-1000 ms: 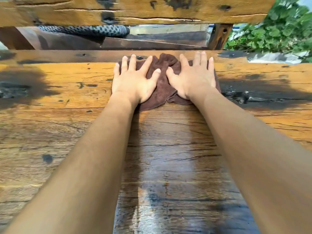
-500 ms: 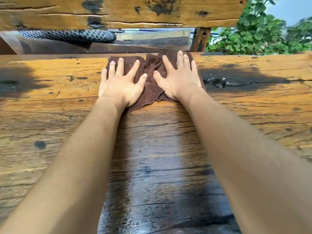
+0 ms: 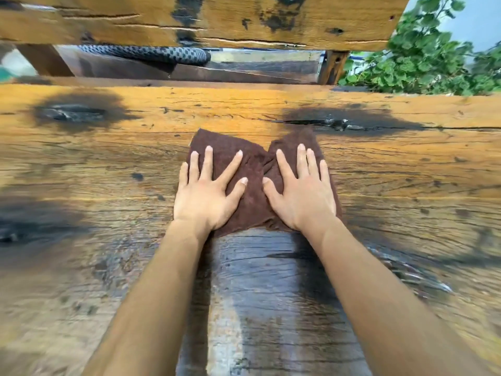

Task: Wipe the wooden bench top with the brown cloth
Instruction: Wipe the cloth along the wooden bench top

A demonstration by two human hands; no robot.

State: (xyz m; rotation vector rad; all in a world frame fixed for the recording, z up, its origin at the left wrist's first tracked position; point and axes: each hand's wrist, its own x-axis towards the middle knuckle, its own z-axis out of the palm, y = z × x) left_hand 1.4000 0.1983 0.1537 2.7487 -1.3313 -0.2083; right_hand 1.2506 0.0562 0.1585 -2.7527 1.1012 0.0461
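Fingers [image 3: 207,161] of both hands lie spread and flat, gripping nothing, left hand [image 3: 204,198] and right hand [image 3: 303,198] pressing a soft, rumpled brown cloth [image 3: 253,185] onto the cracked, knotty, wet-streaked wooden table [image 3: 108,158].

Cloth [image 3: 253,185] flat on table [image 3: 108,164], mid-depth, centre. Left hand [image 3: 206,198] on cloth's left half, right hand [image 3: 303,198] on right half, side by side, thumbs near, not touching. Backrest plank [image 3: 217,20] behind table. Hose [image 3: 151,54] in gap below plank. Plant [image 3: 428,58] behind table, far right.
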